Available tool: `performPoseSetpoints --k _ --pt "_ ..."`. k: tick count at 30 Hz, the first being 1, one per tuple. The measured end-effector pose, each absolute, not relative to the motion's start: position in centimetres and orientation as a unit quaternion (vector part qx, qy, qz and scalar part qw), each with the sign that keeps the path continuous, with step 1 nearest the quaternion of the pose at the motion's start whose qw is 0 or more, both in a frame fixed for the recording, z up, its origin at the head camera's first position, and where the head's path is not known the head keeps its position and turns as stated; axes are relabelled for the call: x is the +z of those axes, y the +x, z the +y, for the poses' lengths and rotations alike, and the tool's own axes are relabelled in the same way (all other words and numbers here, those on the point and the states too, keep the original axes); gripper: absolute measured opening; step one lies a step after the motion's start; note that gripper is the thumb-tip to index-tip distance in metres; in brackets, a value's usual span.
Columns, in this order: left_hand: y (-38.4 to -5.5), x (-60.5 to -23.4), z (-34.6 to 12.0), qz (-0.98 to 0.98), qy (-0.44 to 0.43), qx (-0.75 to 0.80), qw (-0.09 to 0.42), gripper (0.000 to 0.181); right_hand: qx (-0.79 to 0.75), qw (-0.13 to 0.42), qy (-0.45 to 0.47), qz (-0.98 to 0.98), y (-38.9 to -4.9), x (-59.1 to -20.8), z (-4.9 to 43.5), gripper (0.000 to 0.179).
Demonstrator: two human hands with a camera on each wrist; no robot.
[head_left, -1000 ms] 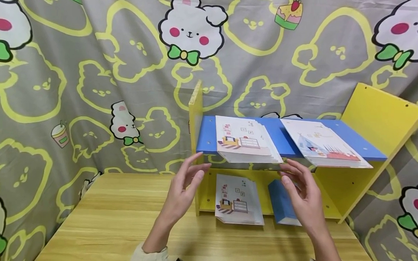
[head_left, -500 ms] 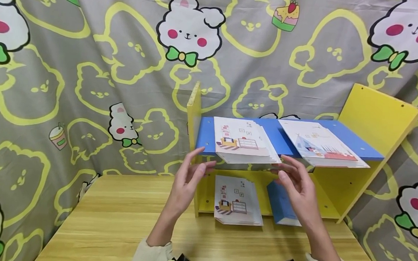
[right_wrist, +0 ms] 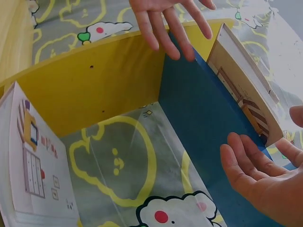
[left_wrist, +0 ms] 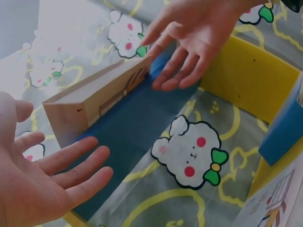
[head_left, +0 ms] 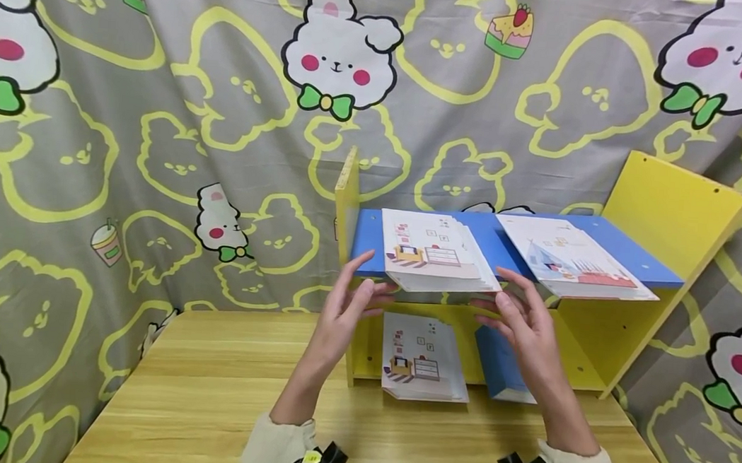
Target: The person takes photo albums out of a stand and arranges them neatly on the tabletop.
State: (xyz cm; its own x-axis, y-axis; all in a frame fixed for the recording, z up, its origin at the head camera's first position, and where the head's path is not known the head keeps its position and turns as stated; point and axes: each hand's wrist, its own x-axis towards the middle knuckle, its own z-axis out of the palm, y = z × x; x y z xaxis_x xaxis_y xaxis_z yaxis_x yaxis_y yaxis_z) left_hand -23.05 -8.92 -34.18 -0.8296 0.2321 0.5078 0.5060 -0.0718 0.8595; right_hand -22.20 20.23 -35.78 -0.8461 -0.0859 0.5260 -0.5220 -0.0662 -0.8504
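Observation:
A stack of picture books (head_left: 433, 253), with a drawn chair and drawers on the cover, lies on the blue upper shelf (head_left: 367, 240) and juts past its front edge. My left hand (head_left: 343, 311) is at the stack's left front corner, fingers spread. At the right front corner is my right hand (head_left: 525, 322), its thumb close to the cover's corner and other fingers reaching below the overhang. In the left wrist view the stack's underside (left_wrist: 111, 101) shows between both hands. From the right wrist, my right fingers (right_wrist: 246, 161) appear loosely bent beside the stack's end.
Another picture-book stack (head_left: 576, 258) overhangs the upper shelf at right. The yellow lower shelf (head_left: 363, 351) bears a similar stack (head_left: 423, 359) and a blue book (head_left: 506, 364). Yellow side panels (head_left: 678, 215) flank the shelves. The unit stands on a wooden table (head_left: 221, 392) before a patterned curtain.
Both hands have moved inward and slightly up toward the left upper stack, their fingertips now at its front corners. The books have stayed in place.

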Motion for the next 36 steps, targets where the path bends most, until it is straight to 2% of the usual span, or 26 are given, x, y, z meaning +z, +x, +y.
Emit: performPoseSetpoints --k 6,16,36 --pt "-23.5 -33.9 -8.2 -0.651 -0.267 -0.709 0.056 0.054 0.71 0.137 0.23 -0.651 -22.4 -35.3 20.0 0.048" --pt "-24.0 -33.1 -7.4 -0.644 -0.261 -0.719 0.018 0.054 0.736 0.101 0.246 -0.622 -23.1 -35.0 19.9 0.05" --pt "-24.9 -31.9 -6.3 -0.611 -0.249 -0.752 -0.011 0.057 0.769 0.041 0.254 -0.585 -24.5 -33.2 18.3 0.053"
